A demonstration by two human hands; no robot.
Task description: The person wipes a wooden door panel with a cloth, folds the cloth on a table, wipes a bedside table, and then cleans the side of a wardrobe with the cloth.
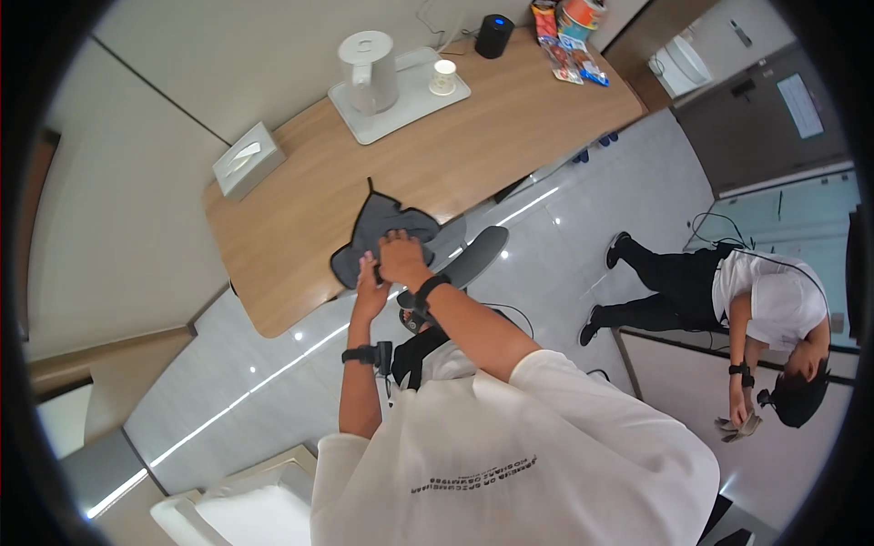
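Note:
A dark grey cloth (382, 215) with black edging and a small hanging loop lies rumpled at the near edge of the wooden table (307, 205). My right hand (401, 259) rests over its near part, fingers bent into the fabric. Just left of it, my left hand (369, 290) holds the cloth's near edge, with its fingers pointing up. Between the two hands a bit of black edging shows. Black bands circle both of my wrists, and the left one carries a small device. The fingertips under the fabric are hidden.
On the table are a tissue box (249, 160), a white tray (416, 102) with an electric kettle (369, 72) and paper cup (443, 77), a black cylindrical speaker (494, 36), and snack packets (573, 58). A grey chair (478, 256) stands close. At right, another person (771, 293) holds a cloth item (737, 428).

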